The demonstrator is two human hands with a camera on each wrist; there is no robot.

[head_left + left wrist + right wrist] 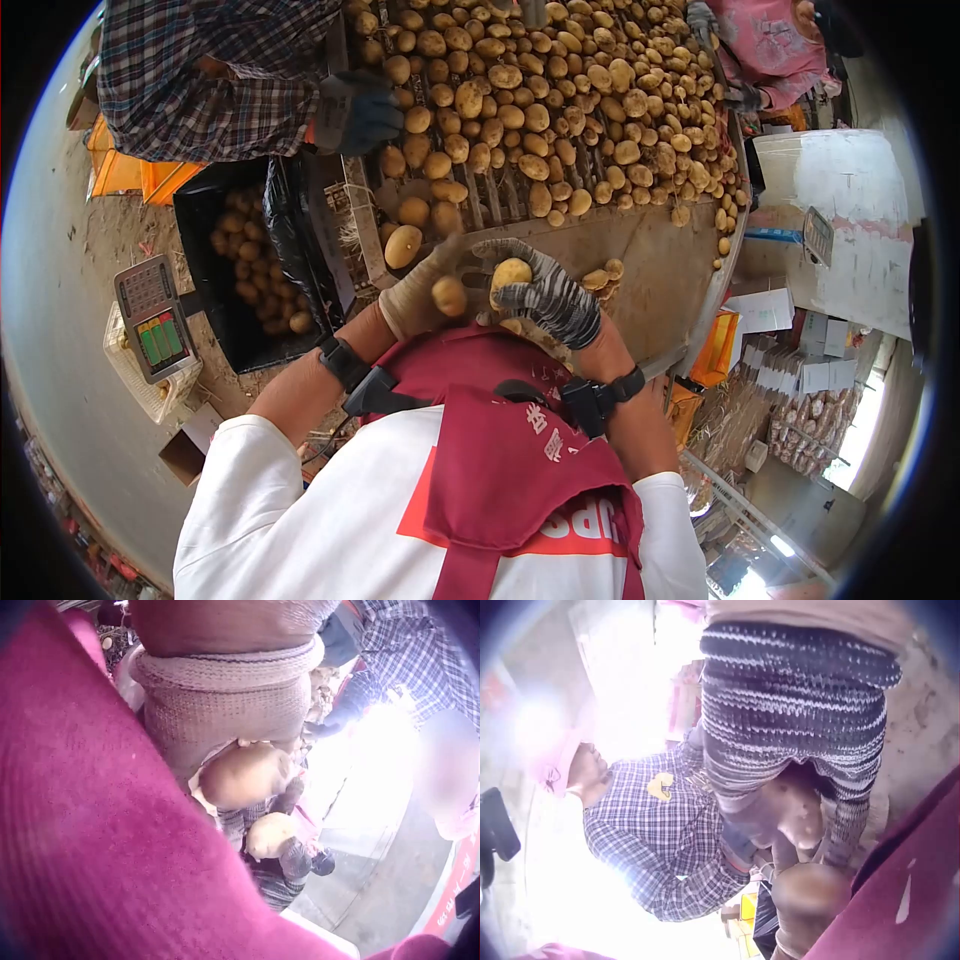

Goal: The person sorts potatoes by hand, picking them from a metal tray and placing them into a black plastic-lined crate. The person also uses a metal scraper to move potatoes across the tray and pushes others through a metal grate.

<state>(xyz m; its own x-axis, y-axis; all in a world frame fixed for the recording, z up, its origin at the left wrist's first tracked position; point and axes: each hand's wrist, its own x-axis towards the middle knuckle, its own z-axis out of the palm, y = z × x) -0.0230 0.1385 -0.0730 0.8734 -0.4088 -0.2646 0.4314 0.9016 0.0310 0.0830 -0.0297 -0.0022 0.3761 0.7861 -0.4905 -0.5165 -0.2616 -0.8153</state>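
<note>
The left hand (420,292), in a pale knit glove, is turned palm-in with its fingers extended and blurred in the head view. A blurred potato (449,296) lies over its palm, with no fingers across its front; the same potato (244,776) fills the palm area in the left wrist view. Close beside it, the right hand (552,292), in a black-and-white striped glove, grips a yellow potato (511,275) between thumb and fingers. That held potato (801,817) is partly hidden by the glove in the right wrist view.
Many potatoes (535,118) cover the slatted sorting table (640,250) ahead. A black-lined box (215,330) with potatoes stands left, near a scale (155,318). A person in a checked shirt (215,80) and another in pink (775,45) stand at the far side.
</note>
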